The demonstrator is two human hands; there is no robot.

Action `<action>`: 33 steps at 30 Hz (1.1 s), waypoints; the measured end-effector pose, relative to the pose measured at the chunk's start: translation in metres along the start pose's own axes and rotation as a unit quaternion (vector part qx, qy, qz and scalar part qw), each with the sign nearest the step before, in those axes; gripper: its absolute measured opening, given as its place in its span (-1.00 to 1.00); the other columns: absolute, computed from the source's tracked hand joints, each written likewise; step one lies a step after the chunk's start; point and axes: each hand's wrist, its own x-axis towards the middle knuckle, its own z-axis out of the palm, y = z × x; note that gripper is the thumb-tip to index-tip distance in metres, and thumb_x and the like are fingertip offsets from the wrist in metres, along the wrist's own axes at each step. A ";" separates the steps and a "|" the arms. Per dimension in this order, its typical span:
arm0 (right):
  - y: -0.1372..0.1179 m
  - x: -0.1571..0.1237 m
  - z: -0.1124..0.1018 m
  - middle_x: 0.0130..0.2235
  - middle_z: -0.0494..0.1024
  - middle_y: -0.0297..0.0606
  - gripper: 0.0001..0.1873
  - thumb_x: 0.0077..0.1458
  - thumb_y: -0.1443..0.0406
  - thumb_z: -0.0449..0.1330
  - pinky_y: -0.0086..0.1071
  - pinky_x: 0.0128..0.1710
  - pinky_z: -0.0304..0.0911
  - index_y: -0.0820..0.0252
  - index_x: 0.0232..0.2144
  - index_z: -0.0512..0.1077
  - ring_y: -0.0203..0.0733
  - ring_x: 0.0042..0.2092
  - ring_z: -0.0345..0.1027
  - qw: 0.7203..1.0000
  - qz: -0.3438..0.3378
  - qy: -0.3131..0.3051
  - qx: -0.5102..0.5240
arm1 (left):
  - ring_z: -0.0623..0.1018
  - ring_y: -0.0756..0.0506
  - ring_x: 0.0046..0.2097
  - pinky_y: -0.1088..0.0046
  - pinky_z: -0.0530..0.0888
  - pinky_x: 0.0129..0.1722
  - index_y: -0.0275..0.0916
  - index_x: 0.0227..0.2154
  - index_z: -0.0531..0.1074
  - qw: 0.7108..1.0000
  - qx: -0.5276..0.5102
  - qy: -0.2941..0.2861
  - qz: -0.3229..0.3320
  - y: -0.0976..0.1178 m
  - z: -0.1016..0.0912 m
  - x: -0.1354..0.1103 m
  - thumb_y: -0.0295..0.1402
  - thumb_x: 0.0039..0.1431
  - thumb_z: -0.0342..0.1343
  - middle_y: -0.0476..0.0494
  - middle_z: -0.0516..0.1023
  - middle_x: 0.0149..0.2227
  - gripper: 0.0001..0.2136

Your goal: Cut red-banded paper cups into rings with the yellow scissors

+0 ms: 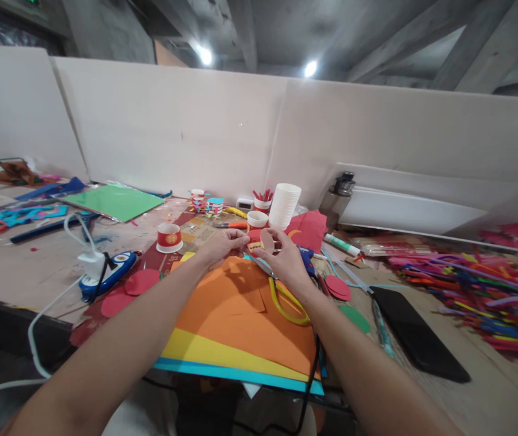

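Note:
My left hand (229, 245) and my right hand (281, 254) meet above the coloured paper, their fingers closed around a small red paper cup (255, 236). It seems to lie on its side, with pale yellow marks along it and a round tan face towards my right fingers. Parts of it are hidden by my fingertips. Under my hands lie stacked sheets of orange paper (222, 303), yellow paper (208, 350) and blue paper (240, 376). Yellow-handled scissors (288, 306) rest on the orange sheet below my right hand. A blue glue gun (305, 260) sits partly behind my right wrist.
A red-and-white paper cup (169, 238) stands left, near a blue power strip (108, 275) with a white cable. Stacked white cups (285, 206) stand behind my hands. Rightwards lie a black phone (417, 333) and many pipe cleaners (477, 297). White boards (172, 127) wall the back.

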 end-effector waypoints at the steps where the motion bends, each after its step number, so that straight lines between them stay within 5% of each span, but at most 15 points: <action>1: 0.000 0.000 0.000 -0.09 0.54 -0.14 -0.45 -0.16 0.14 0.35 -0.26 -0.21 0.36 0.18 -0.07 0.44 -0.12 -0.18 0.43 1.000 0.001 -0.001 -0.002 | 0.41 0.09 -0.54 0.54 0.35 -0.47 -0.34 -0.54 0.42 1.000 0.005 0.007 0.002 -0.001 0.000 0.000 -0.08 -0.30 0.44 -0.02 0.47 -0.57 -0.56; 7: -0.005 -0.002 -0.004 -0.13 0.55 -0.17 -0.52 -0.12 0.16 0.32 -0.25 -0.17 0.34 0.18 -0.11 0.44 -0.12 -0.19 0.42 1.000 0.013 0.000 -0.011 | 0.44 0.06 -0.51 0.53 0.34 -0.45 -0.34 -0.57 0.45 0.998 0.014 0.060 0.028 0.000 -0.004 0.001 -0.25 -0.16 0.40 -0.06 0.51 -0.56 -0.72; 12: -0.009 0.003 -0.010 -0.13 0.55 -0.16 -0.49 -0.14 0.14 0.32 -0.22 -0.15 0.32 0.21 -0.11 0.43 -0.08 -0.15 0.42 0.999 0.034 0.039 0.002 | 0.51 0.05 -0.45 0.53 0.42 -0.39 -0.32 -0.46 0.45 0.972 -0.139 0.167 0.092 0.016 -0.030 0.008 -0.27 0.12 0.21 -0.07 0.54 -0.48 -0.80; 15: -0.006 0.005 -0.010 -0.13 0.55 -0.16 -0.48 -0.16 0.17 0.33 -0.19 -0.10 0.32 0.21 -0.10 0.43 -0.07 -0.14 0.41 0.999 0.026 0.047 -0.001 | 0.52 0.04 -0.46 0.53 0.42 -0.44 -0.33 -0.44 0.45 0.963 -0.171 0.199 0.064 0.022 -0.037 0.009 -0.21 0.25 0.07 -0.11 0.55 -0.48 -0.72; 20: 0.003 0.003 -0.006 -0.04 0.52 -0.16 -0.46 -0.15 0.24 0.33 -0.15 -0.04 0.32 0.16 -0.04 0.41 -0.06 -0.07 0.40 1.000 -0.018 0.009 -0.008 | 0.57 -0.04 -0.38 0.43 0.49 -0.37 -0.37 -0.32 0.49 0.987 -0.128 0.089 -0.044 0.015 -0.013 0.003 -0.08 0.27 0.00 -0.29 0.60 -0.31 -0.60; 26: 0.012 0.002 0.001 0.06 0.44 -0.14 -0.37 -0.17 0.32 0.34 -0.09 0.04 0.29 0.12 0.03 0.38 -0.02 0.04 0.35 0.997 -0.066 -0.005 -0.032 | 0.60 -0.09 -0.25 0.29 0.53 -0.19 -0.25 -0.05 0.45 0.985 -0.122 -0.086 -0.088 -0.001 0.011 -0.005 0.01 0.26 -0.05 -0.27 0.59 -0.14 -0.54; 33: 0.010 0.001 0.002 0.04 0.44 -0.13 -0.38 -0.17 0.30 0.38 -0.09 0.09 0.26 0.14 0.02 0.40 -0.01 0.07 0.33 0.995 -0.085 -0.015 -0.048 | 0.56 0.00 -0.34 0.31 0.54 -0.20 -0.24 -0.02 0.44 0.985 -0.123 -0.104 -0.066 -0.006 0.012 -0.005 -0.20 0.30 -0.01 -0.26 0.58 -0.08 -0.69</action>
